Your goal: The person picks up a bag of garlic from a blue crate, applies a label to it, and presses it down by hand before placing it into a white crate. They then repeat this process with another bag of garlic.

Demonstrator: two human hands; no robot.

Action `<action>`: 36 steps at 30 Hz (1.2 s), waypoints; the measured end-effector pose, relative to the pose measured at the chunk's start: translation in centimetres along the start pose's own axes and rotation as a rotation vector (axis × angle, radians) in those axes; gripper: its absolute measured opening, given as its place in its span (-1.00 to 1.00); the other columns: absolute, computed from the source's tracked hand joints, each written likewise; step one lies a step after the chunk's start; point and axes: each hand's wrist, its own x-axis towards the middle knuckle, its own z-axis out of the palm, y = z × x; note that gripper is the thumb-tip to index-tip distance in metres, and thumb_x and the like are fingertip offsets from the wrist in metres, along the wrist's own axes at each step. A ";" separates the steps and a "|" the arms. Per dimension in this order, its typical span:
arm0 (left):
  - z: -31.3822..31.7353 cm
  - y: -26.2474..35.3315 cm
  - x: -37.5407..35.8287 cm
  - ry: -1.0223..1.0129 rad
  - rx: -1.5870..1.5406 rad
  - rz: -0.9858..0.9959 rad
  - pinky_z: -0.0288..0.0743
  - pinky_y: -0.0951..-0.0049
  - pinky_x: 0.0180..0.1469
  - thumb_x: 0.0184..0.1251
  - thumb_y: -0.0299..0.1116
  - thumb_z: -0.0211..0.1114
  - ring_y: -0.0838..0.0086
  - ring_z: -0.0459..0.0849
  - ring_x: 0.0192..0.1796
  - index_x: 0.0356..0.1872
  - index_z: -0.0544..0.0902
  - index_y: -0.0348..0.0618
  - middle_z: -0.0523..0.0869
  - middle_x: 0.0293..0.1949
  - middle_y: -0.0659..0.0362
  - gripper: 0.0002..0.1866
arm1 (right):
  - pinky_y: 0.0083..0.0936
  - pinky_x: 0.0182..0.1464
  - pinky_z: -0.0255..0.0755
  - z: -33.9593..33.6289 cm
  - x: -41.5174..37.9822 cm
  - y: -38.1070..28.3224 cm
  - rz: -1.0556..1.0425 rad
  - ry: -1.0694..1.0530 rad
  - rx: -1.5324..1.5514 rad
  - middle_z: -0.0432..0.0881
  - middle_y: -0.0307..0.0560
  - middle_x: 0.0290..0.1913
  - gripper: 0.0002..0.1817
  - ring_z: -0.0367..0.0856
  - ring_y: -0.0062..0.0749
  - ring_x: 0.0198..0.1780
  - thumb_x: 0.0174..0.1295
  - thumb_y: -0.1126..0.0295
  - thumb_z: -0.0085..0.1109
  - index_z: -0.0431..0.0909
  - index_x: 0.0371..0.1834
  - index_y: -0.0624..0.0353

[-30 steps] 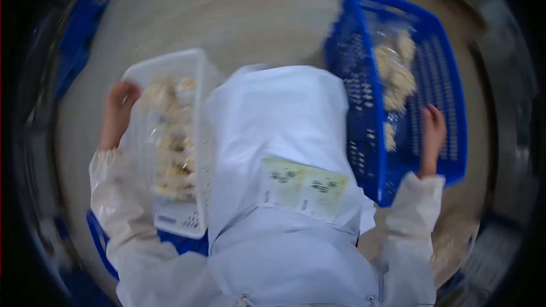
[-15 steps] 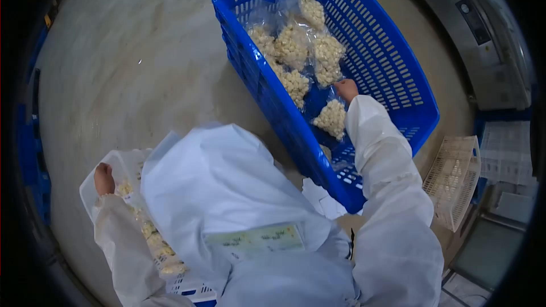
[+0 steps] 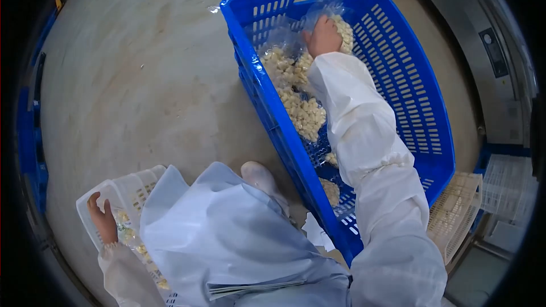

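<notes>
Inside a big blue slatted crate [image 3: 341, 224], my right hand [image 3: 323, 37] has its fingers curled on a clear plastic bag of small pale pieces [image 3: 344, 33] near the far end wall. More such bags lie along the crate's left side, among them a bag of pale pieces [image 3: 304, 115] nearer me. My sleeve covers part of the crate's contents. At lower left, my left hand [image 3: 103, 219] is held above a white crate [image 3: 126, 186], with thumb and fingers apart and nothing in them. Packs with yellowish pieces [image 3: 132, 239] sit in that white crate.
A cream slatted crate [image 3: 455, 210] stands right of the blue one, beside a white crate [image 3: 506, 185]. A metal machine with a dark panel [image 3: 493, 52] is at upper right. A white boot [image 3: 259, 177] shows on the concrete floor [image 3: 165, 79].
My right hand has moved away from me, from the crate's middle to a bag near its far end. My left hand's fingers have spread, and the view has shifted slightly.
</notes>
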 end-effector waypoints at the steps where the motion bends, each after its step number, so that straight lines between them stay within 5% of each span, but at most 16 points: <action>1: -0.8 1.5 -0.7 -0.005 -0.023 -0.044 0.41 0.18 0.24 0.41 -0.52 0.20 0.19 0.51 0.26 0.15 0.50 -0.26 0.55 0.16 0.00 -0.68 | -0.10 -0.11 0.56 1.1 1.5 0.5 0.010 -0.038 -0.051 0.68 0.14 -0.20 -0.73 0.71 0.04 -0.10 0.23 0.17 0.24 0.59 -0.24 0.16; 3: -2.0 3.1 -2.0 -0.017 -0.072 -0.131 0.42 0.18 0.26 0.45 -0.50 0.17 0.21 0.49 0.30 0.21 0.48 -0.27 0.53 0.20 0.00 -0.66 | -0.01 -0.15 0.58 0.8 2.5 2.3 0.022 -0.048 -0.024 0.72 0.12 -0.31 -0.76 0.74 0.08 -0.17 0.27 0.22 0.08 0.66 -0.32 0.12; 6: -2.6 2.2 -3.4 0.040 -0.333 -0.177 0.43 0.26 0.29 0.49 -0.48 0.14 0.26 0.47 0.34 0.27 0.46 -0.27 0.52 0.24 0.02 -0.62 | 0.01 -0.02 0.55 -4.1 2.0 4.7 0.242 -0.057 0.137 0.74 0.14 -0.19 -0.71 0.71 0.13 -0.07 0.29 0.20 0.00 0.67 -0.17 0.11; 10: -3.9 5.2 -4.0 0.054 -0.518 -0.133 0.44 0.31 0.30 0.47 -0.49 0.16 0.31 0.46 0.34 0.30 0.45 -0.30 0.52 0.26 0.05 -0.60 | -0.01 -0.15 0.50 -9.6 1.6 9.9 0.244 0.148 0.241 0.74 0.09 -0.29 -0.68 0.69 0.13 -0.18 0.30 0.08 0.10 0.70 -0.29 0.07; 13: -4.9 10.3 -4.3 0.061 -0.659 -0.028 0.40 0.33 0.32 0.45 -0.52 0.18 0.33 0.47 0.33 0.29 0.45 -0.32 0.54 0.25 0.05 -0.59 | -0.20 -0.33 0.47 -17.7 0.7 9.1 0.136 0.250 0.477 0.69 -0.03 -0.49 -0.67 0.65 -0.11 -0.43 0.27 0.12 0.22 0.65 -0.46 0.16; 18: -8.4 22.0 -8.2 -0.091 -0.965 0.131 0.35 0.36 0.33 0.28 -0.48 0.35 0.35 0.48 0.31 0.29 0.46 -0.25 0.54 0.25 0.07 -0.47 | -0.68 -0.58 0.25 -36.1 -6.4 0.2 -0.011 0.196 1.209 0.44 -0.38 -0.64 -0.68 0.40 -0.76 -0.62 0.26 0.33 0.30 0.51 -0.63 0.18; 21: -11.1 28.9 -13.0 -0.339 -1.136 0.222 0.34 0.26 0.35 0.19 -0.41 0.47 0.30 0.41 0.41 0.42 0.32 -0.10 0.47 0.35 0.08 -0.24 | -0.71 -0.58 0.25 -44.2 -12.5 -5.6 -0.156 0.230 1.308 0.44 -0.38 -0.64 -0.71 0.37 -0.78 -0.61 0.27 0.36 0.30 0.56 -0.61 0.18; 22: -12.0 30.7 -14.5 -0.450 -1.200 0.229 0.30 0.20 0.39 0.04 -0.31 0.61 0.25 0.35 0.45 0.49 0.21 -0.06 0.38 0.41 0.03 -0.02 | -0.71 -0.58 0.27 -45.9 -14.6 -7.6 -0.202 0.233 1.344 0.43 -0.39 -0.64 -0.72 0.37 -0.79 -0.60 0.26 0.37 0.31 0.57 -0.60 0.17; 25: -13.3 34.0 -18.5 -0.327 -1.229 0.469 0.23 0.17 0.43 -0.17 -0.20 0.72 0.16 0.25 0.50 0.54 0.08 -0.10 0.25 0.46 -0.03 0.23 | -0.69 -0.44 0.35 -49.0 -20.7 -12.9 -0.375 0.021 1.359 0.60 -0.25 -0.49 -0.89 0.49 -0.69 -0.51 0.21 0.46 0.36 0.68 -0.41 0.26; 28: -12.9 32.1 -20.0 -0.090 -1.126 0.390 0.33 0.26 0.34 -0.02 -0.30 0.62 0.20 0.40 0.37 0.46 0.19 -0.22 0.39 0.32 -0.03 0.02 | -0.56 -0.43 0.42 -47.7 -25.6 -17.7 -0.683 0.014 1.355 0.62 -0.15 -0.56 -0.76 0.55 -0.49 -0.53 0.13 0.34 0.42 0.62 -0.43 0.32; 32: -9.9 26.2 -18.3 0.024 -1.293 0.343 0.51 0.29 0.17 0.31 -0.42 0.30 0.25 0.63 0.13 0.29 0.38 -0.28 0.63 0.08 0.00 -0.46 | -0.56 -0.18 0.47 -47.1 -28.9 -18.3 -0.818 -0.341 1.317 0.66 -0.16 -0.30 -0.71 0.62 -0.51 -0.27 0.13 0.36 0.45 0.61 -0.17 0.28; 34: -9.1 23.9 -16.8 -0.071 -1.501 0.145 0.58 0.31 0.11 0.37 -0.39 0.23 0.29 0.67 0.09 0.27 0.40 -0.28 0.66 0.06 0.02 -0.52 | -0.52 -0.04 0.49 -46.7 -29.4 -16.8 -0.770 -0.509 1.164 0.66 -0.18 -0.16 -0.60 0.65 -0.49 -0.13 0.11 0.35 0.50 0.58 -0.04 0.24; 36: -10.1 22.6 -16.0 -0.547 -1.871 -0.218 0.63 0.33 0.07 0.39 -0.35 0.21 0.33 0.69 0.07 0.27 0.40 -0.29 0.65 0.08 0.02 -0.52 | -0.48 -0.08 0.49 -45.2 -30.0 -13.7 -0.704 -0.612 0.942 0.64 -0.18 -0.21 -0.58 0.64 -0.42 -0.15 0.04 0.32 0.54 0.57 -0.10 0.22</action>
